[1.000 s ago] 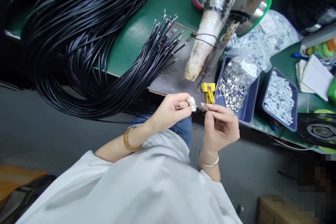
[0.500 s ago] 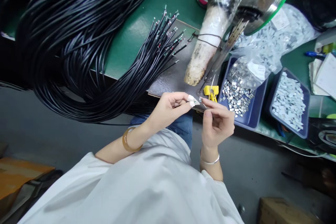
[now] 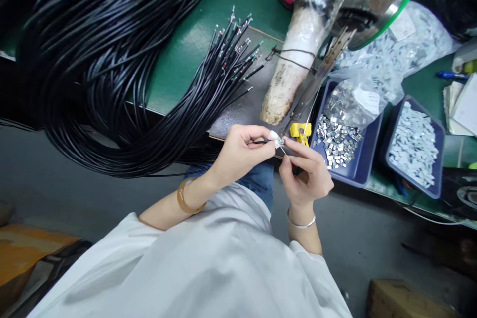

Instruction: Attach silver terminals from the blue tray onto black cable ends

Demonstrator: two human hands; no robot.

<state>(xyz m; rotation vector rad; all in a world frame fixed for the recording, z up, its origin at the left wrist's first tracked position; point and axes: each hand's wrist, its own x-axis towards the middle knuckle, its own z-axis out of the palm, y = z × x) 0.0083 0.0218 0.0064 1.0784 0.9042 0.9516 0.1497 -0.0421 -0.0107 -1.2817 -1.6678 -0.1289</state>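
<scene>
My left hand [image 3: 242, 153], white coverings on its thumb and forefinger tips, pinches a black cable [image 3: 261, 142] near its end. At those fingertips sits a small pale, shiny piece [image 3: 280, 143], too small to make out fully. My right hand [image 3: 307, 171] is closed just to the right, thumb and fingers pinching a thin silvery wire [image 3: 283, 150] that reaches up to the piece. Its forefinger lies close to the piece or touches it. Behind the hands is a yellow clip-like holder [image 3: 301, 130]. To the left lies a large bundle of black cables [image 3: 186, 99] with stripped ends.
A blue tray [image 3: 359, 171] with small metal connector shells stands on the right, beside another tray [image 3: 438, 159] of pale pieces. Plastic bags [image 3: 406, 44] lie behind them. A stained white tube [image 3: 286, 79] slants down over the dark board [image 3: 233, 114]. A metal bar [image 3: 331, 57] is next to it.
My right hand has moved slightly left, closer to my left fingertips. The cable in my left hand now shows more clearly, and the thin wire meets the small piece.
</scene>
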